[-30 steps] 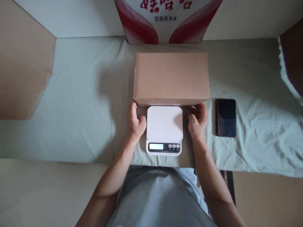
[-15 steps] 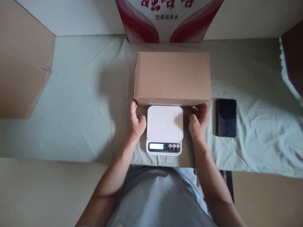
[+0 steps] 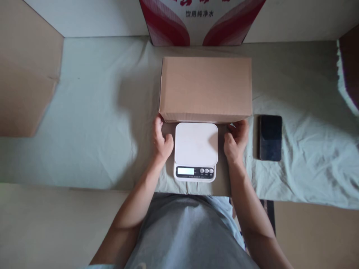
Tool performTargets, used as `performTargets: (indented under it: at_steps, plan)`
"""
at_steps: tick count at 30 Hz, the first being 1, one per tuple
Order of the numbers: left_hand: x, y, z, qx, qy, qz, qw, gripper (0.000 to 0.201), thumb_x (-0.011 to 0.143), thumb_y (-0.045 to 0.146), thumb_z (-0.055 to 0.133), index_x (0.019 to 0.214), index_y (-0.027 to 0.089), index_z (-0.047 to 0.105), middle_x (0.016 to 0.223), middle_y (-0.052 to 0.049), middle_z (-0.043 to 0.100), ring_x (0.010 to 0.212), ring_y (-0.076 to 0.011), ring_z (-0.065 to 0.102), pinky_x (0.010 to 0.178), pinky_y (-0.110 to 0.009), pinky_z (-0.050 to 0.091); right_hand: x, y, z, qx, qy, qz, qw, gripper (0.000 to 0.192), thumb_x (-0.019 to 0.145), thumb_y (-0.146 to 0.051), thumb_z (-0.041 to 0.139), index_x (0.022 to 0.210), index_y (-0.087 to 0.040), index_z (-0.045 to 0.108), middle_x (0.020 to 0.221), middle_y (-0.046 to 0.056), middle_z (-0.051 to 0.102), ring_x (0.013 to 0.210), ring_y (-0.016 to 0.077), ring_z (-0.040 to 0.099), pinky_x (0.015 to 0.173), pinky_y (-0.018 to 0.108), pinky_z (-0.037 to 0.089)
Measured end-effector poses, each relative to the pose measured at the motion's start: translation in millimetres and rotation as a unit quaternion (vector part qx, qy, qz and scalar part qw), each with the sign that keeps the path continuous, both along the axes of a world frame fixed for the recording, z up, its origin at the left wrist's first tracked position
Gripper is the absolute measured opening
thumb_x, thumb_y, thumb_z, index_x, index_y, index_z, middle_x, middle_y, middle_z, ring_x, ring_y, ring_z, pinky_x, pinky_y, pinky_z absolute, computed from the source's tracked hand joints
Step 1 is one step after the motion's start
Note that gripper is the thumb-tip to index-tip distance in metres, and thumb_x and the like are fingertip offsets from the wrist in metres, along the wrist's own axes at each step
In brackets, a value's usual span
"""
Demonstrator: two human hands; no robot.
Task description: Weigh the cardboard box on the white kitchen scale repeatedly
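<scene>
Left hand [image 3: 162,139] is half open, thumb spread from the fingers, pinching nothing I can see. Right hand [image 3: 236,141] mirrors it, thumb apart, fingers bent inward. Fingertips of both vanish at the box's near edge, so can't tell if they press on it.

Hands are prob. set wide, one per near corner, b/c that'd keep the box [image 3: 206,86] square & leave the middle free. Scale [image 3: 196,145] sits in that gap, prob. turned so its lit display [image 3: 185,171] & buttons face the person; digits too faint to read.

Rel. to the hands: box is just beyond the fingertips, on the far side, spanning approx. from one to the other. Scale is btwn the hands, nearer the person, w/ its far edge right up by the box; can't tell if they touch. Nothing's on the plate.

Further out: dark phone [image 3: 270,137] flat on the green cloth [image 3: 92,112], right of the right hand; red-&-white carton [image 3: 196,30] at the far side, behind the box.
</scene>
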State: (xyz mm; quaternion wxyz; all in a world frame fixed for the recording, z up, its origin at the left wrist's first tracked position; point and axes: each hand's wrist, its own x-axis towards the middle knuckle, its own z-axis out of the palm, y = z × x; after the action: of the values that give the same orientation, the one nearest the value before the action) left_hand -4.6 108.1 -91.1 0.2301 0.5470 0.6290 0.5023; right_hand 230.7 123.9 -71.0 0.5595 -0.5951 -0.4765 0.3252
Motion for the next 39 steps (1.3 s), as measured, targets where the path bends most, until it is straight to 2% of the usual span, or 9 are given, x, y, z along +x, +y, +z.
performTargets:
  at_steps: [5, 8, 13, 17, 20, 23, 29, 34, 39]
  plan:
    - [-2, 3, -6.9, -0.028, 0.014, 0.019, 0.999, 0.075, 0.066, 0.002, 0.047, 0.138, 0.021, 0.039, 0.142, -0.009, 0.051, 0.134, -0.0218, 0.046, 0.116, -0.036, 0.033, -2, 2, 4.5, 0.008, -0.009, 0.052, 0.999, 0.055, 0.060, -0.012, 0.048, 0.114, -0.024, 0.054, 0.111, 0.003, 0.061, 0.102, 0.0211, 0.058, 0.096, 0.043, 0.048]
    - [-3, 11, -1.3, -0.010, 0.007, -0.007, 1.000, 0.076, 0.067, 0.003, 0.048, 0.139, 0.022, 0.038, 0.144, -0.007, 0.049, 0.135, -0.0220, 0.045, 0.116, -0.036, 0.033, -1, 6, 11.7, 0.024, -0.001, 0.056, 0.998, 0.053, 0.063, -0.016, 0.051, 0.115, -0.024, 0.056, 0.110, 0.003, 0.061, 0.103, 0.0214, 0.057, 0.096, 0.043, 0.047]
    - [-4, 13, 48.5, 0.089, 0.017, -0.059, 0.994, 0.079, 0.069, 0.004, 0.050, 0.143, 0.027, 0.033, 0.148, -0.003, 0.042, 0.140, -0.0230, 0.038, 0.118, -0.039, 0.030, 1, 2, 44.5, 0.096, -0.007, 0.020, 0.995, 0.048, 0.066, -0.022, 0.059, 0.113, -0.028, 0.058, 0.105, 0.002, 0.058, 0.100, 0.0201, 0.056, 0.095, 0.042, 0.047]
    - [-2, -20, 78.6, 0.107, 0.019, -0.049, 0.993, 0.071, 0.074, 0.007, 0.050, 0.141, 0.026, 0.037, 0.146, -0.004, 0.045, 0.139, -0.0250, 0.039, 0.118, -0.044, 0.030, 2, -27, 66.3, 0.090, -0.033, -0.012, 0.995, 0.042, 0.069, -0.029, 0.062, 0.111, -0.031, 0.056, 0.101, 0.003, 0.055, 0.098, 0.0209, 0.057, 0.093, 0.044, 0.049]
    - [1, -54, 74.6, 0.070, 0.014, -0.028, 0.997, 0.065, 0.078, 0.005, 0.047, 0.140, 0.025, 0.041, 0.142, -0.007, 0.050, 0.137, -0.0259, 0.042, 0.116, -0.046, 0.033, 3, -57, 62.1, 0.065, -0.053, -0.029, 0.996, 0.038, 0.072, -0.031, 0.062, 0.110, -0.029, 0.055, 0.100, 0.003, 0.054, 0.100, 0.0214, 0.056, 0.097, 0.046, 0.046]
    - [4, -84, 62.9, 0.037, 0.007, -0.012, 0.999, 0.064, 0.079, 0.005, 0.047, 0.139, 0.024, 0.042, 0.142, -0.010, 0.050, 0.138, -0.0266, 0.040, 0.115, -0.046, 0.034, 2, -87, 45.6, 0.042, -0.041, -0.019, 0.998, 0.035, 0.073, -0.028, 0.063, 0.107, -0.026, 0.055, 0.098, 0.003, 0.054, 0.099, 0.0201, 0.056, 0.097, 0.044, 0.045]
    - [2, -124, 48.2, -0.014, -0.006, -0.006, 1.000, 0.064, 0.081, 0.005, 0.047, 0.141, 0.024, 0.040, 0.147, -0.012, 0.044, 0.140, -0.0266, 0.038, 0.114, -0.046, 0.035, 1, -126, 22.0, 0.002, -0.036, -0.019, 0.999, 0.029, 0.075, -0.029, 0.061, 0.102, -0.023, 0.056, 0.091, 0.003, 0.056, 0.089, 0.0194, 0.057, 0.093, 0.044, 0.046]
    - [-4, -138, 36.0, -0.031, 0.019, -0.003, 0.999, 0.066, 0.079, 0.003, 0.048, 0.142, 0.023, 0.038, 0.144, -0.012, 0.048, 0.142, -0.0256, 0.033, 0.117, -0.045, 0.031, 3, -134, 16.4, -0.014, -0.050, 0.008, 0.999, 0.035, 0.075, -0.028, 0.060, 0.109, -0.024, 0.054, 0.101, 0.006, 0.057, 0.097, 0.0210, 0.057, 0.095, 0.044, 0.045]
    - [1, -130, 37.5, -0.017, -0.033, -0.022, 0.999, 0.074, 0.079, 0.002, 0.044, 0.146, 0.027, 0.026, 0.150, -0.010, 0.040, 0.144, -0.0210, 0.032, 0.118, -0.040, 0.030, 9, -130, 5.3, -0.001, -0.058, -0.021, 0.998, 0.041, 0.071, -0.032, 0.062, 0.110, -0.024, 0.050, 0.100, 0.004, 0.057, 0.099, 0.0218, 0.058, 0.099, 0.047, 0.044]
